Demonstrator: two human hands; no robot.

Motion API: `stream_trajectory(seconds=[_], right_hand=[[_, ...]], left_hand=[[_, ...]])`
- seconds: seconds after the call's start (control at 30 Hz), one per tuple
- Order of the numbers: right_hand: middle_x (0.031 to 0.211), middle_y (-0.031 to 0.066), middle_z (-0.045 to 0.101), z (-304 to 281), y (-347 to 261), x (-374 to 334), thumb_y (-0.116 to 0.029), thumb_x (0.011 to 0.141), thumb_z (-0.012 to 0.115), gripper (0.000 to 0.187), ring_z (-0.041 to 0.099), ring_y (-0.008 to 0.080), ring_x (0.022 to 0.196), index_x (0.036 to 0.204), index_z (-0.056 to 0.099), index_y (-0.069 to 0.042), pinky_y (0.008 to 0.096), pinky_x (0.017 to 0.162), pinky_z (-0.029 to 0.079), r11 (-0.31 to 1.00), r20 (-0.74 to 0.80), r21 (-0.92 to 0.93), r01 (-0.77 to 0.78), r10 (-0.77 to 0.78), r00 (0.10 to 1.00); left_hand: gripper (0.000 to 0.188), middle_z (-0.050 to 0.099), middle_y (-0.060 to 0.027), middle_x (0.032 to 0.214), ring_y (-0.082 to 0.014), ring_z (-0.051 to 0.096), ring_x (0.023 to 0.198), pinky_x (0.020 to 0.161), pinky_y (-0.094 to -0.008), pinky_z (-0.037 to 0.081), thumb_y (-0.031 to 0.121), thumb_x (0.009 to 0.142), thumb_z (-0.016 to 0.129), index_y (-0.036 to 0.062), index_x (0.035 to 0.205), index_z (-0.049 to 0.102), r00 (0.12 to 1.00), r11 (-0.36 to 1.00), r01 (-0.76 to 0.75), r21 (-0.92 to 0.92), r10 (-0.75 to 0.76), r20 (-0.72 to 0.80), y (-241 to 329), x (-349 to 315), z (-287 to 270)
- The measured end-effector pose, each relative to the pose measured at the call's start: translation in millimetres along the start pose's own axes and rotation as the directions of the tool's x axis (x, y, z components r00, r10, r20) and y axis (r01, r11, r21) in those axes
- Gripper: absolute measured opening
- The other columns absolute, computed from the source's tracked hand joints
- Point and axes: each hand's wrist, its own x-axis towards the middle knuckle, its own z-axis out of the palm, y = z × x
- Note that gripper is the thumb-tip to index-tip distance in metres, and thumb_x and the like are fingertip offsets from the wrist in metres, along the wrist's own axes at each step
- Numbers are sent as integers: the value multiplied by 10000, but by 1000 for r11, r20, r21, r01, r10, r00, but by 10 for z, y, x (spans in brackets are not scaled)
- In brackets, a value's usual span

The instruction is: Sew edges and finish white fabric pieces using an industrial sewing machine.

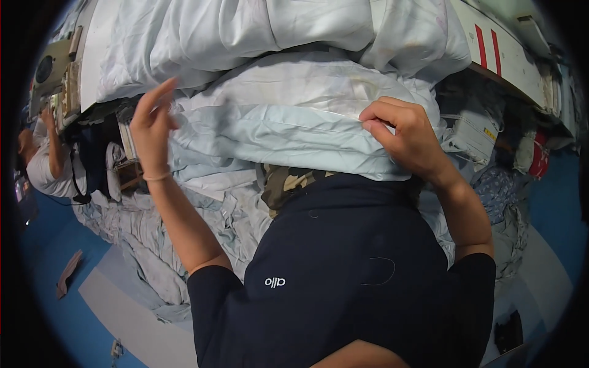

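A large pale blue-white cloth (307, 132) lies in folds across my lap and over the table edge. My right hand (405, 132) pinches the upper hem of this cloth between thumb and fingertips. Up at the left, my left hand (153, 126) is raised above the cloth's left end, slightly blurred. Its index finger stretches out and its fingers stand apart, with nothing visible in them. Beyond the hands, a thick heap of the same shiny pale fabric (319, 24) covers the table.
The white table (512, 52) has two red stripes at right. Piled pale fabric (135, 236) lies on the floor at left, near a seated person (52, 162). At right are a white package (469, 138) and patterned blue cloth (497, 193).
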Motion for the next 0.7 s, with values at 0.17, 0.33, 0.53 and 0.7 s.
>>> stream_trajectory(seconds=[0.17, 0.33, 0.53, 0.7], right_hand=[[806, 120, 651, -79, -129, 57, 5, 864, 667, 55, 621, 240, 707, 913, 674, 28, 327, 651, 476, 998, -43, 1, 55, -55, 998], [956, 112, 661, -227, -247, -154, -11, 860, 712, 179, 642, 248, 801, 1036, 683, -6, 327, 701, 500, 987, -16, 114, 116, -115, 993], [1013, 116, 661, -542, -269, -630, 21, 816, 735, 223, 660, 257, 924, 1033, 700, -14, 330, 779, 520, 975, 85, 209, 79, -98, 992], [999, 110, 661, -775, -45, -941, 50, 805, 721, 187, 661, 254, 913, 980, 707, -12, 328, 770, 519, 975, 253, 218, -51, -6, 967]], left_hand=[[167, 699, -100, 916, -145, 634, 585, 528, -272, 481, 38, 933, 682, 17, 1094, 722, 814, 896, -16, -444, 270, 514, 1314, -397, 1411], [69, 615, -93, 773, -159, 620, 571, 534, -295, 471, 4, 908, 697, -28, 969, 697, 724, 929, -237, -285, 364, 586, 1374, -370, 1332], [22, 615, -81, 737, -130, 573, 548, 507, -258, 413, -65, 849, 671, -66, 852, 693, 778, 961, -153, -230, 261, 572, 1437, -496, 446], [128, 619, -62, 606, -141, 514, 522, 527, -266, 354, 79, 763, 666, -40, 788, 705, 819, 913, -365, -185, 409, 402, 1298, -625, -72]])
